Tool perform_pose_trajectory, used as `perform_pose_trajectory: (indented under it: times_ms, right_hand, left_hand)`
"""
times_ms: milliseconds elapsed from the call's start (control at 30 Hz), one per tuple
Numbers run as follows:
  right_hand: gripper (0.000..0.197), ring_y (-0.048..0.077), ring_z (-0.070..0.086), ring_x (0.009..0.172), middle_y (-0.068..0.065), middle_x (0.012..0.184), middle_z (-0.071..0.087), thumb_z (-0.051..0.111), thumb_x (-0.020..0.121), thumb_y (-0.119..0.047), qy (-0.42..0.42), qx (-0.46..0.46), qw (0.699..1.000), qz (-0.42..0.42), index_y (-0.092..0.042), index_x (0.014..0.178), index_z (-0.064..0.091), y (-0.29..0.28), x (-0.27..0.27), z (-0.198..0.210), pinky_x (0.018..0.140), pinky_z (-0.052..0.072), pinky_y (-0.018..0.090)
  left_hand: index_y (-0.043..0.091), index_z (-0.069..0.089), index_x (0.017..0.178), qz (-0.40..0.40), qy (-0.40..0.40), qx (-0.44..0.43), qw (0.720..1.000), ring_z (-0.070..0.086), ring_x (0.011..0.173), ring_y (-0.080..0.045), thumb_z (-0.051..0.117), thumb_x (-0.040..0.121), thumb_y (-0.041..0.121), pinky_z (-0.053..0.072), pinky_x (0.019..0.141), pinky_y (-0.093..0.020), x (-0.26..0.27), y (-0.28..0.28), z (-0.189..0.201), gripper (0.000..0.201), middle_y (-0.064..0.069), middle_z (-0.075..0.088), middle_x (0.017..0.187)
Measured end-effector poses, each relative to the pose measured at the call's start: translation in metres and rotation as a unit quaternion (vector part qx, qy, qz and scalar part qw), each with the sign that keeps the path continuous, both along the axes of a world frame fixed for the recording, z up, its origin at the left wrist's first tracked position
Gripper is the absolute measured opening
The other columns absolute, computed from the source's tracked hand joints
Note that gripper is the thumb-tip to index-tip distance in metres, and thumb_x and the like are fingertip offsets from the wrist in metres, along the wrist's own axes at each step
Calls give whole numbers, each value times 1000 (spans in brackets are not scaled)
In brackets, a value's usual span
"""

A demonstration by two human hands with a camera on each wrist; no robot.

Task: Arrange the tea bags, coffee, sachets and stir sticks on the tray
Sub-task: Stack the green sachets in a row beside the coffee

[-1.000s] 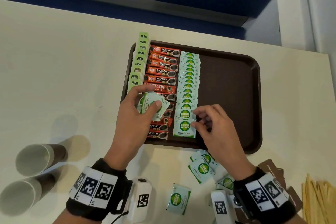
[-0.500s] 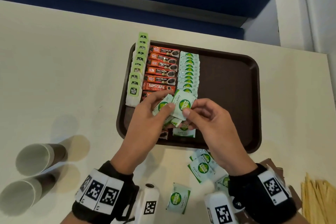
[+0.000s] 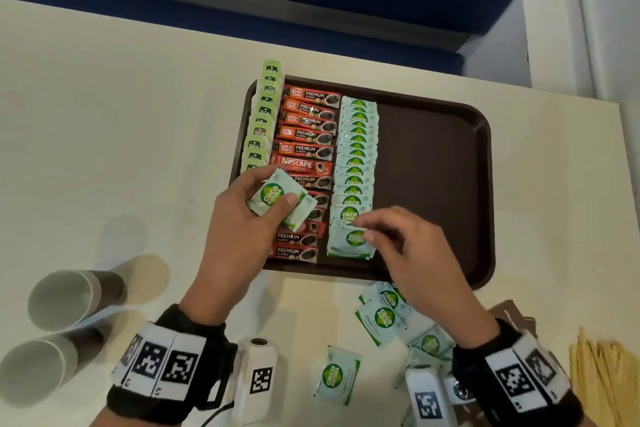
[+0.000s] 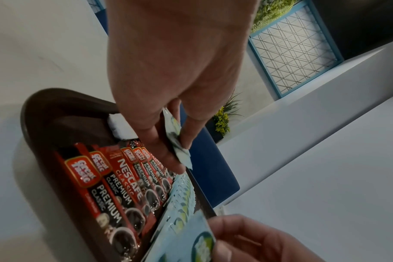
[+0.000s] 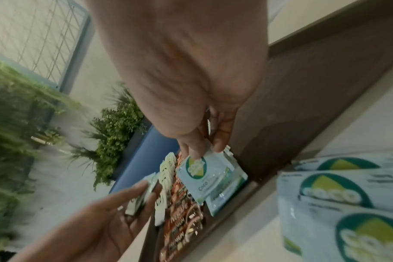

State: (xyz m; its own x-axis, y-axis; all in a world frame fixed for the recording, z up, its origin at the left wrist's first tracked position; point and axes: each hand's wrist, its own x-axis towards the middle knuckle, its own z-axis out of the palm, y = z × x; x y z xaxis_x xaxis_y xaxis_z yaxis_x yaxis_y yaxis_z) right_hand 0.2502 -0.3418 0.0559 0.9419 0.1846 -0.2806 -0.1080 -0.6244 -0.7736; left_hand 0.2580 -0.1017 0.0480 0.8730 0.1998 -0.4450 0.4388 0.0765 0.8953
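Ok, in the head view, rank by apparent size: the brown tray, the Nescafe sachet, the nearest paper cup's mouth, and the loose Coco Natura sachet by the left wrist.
1. brown tray
2. paper cup's mouth, though nearness inflates it
3. Nescafe sachet and loose Coco Natura sachet: too alike to rank

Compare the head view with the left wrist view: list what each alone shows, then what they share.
Head view only: paper cups, stir sticks, loose sachets on the table, green tea bags.
Left wrist view only: a lattice window and plants.
Both: the tray, coffee sticks, the left hand gripping sachets, the right hand.
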Motion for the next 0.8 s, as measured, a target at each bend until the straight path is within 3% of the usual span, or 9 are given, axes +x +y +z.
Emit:
perform_pose_trajectory:
  times_ms: [67,133,267,433,633,800]
  right_hand:
    - [21,1,67,100,-20,102,71,72,101,-9,7,-19,1000,17,-27,110,77,4,-5,-6,83,51,13]
    - [20,1,66,99,-21,101,68,71,101,-9,3,-36,999,17,-27,107,75,6,-10,-12,82,52,16]
    - [15,2,63,100,-16,108,57,70,102,-11,-24,-48,999,-3,-24,108,75,10,-17,-20,83,49,11]
    - [14,2,61,98,-13,109,53,72,101,-14,-44,-73,996,-5,-23,111,77,13,-18,-26,83,46,8]
    - [17,6,62,103,-14,110,52,74,100,-14,-55,-78,995,-5,-26,112,75,13,-17,-30,88,55,23]
    - [21,-3,58,105,-17,111,50,74,99,-14,-50,-75,996,-10,-27,115,72,12,-18,-29,89,49,10]
  left_hand:
    - [33,70,124,2,-3,-4,1000,79,106,-12,78,98,13,67,82,-31,1,1,1,34,8,79,119]
    - [35,70,123,-3,-3,6,1000,78,107,-12,79,98,14,67,86,-35,1,0,0,34,9,79,120]
    - [36,71,124,-6,4,17,1000,78,109,-13,80,97,17,66,92,-44,0,-3,-1,34,10,79,119]
    - [32,71,127,-9,6,16,1000,78,109,-11,80,97,16,67,85,-37,-2,-6,-1,35,11,78,120]
    - [31,70,130,-10,14,28,999,78,109,-9,80,97,19,67,91,-44,-2,-6,1,36,12,78,121]
    - [30,69,132,-15,15,28,999,78,108,-10,79,98,17,68,85,-38,-1,-6,1,38,10,78,122]
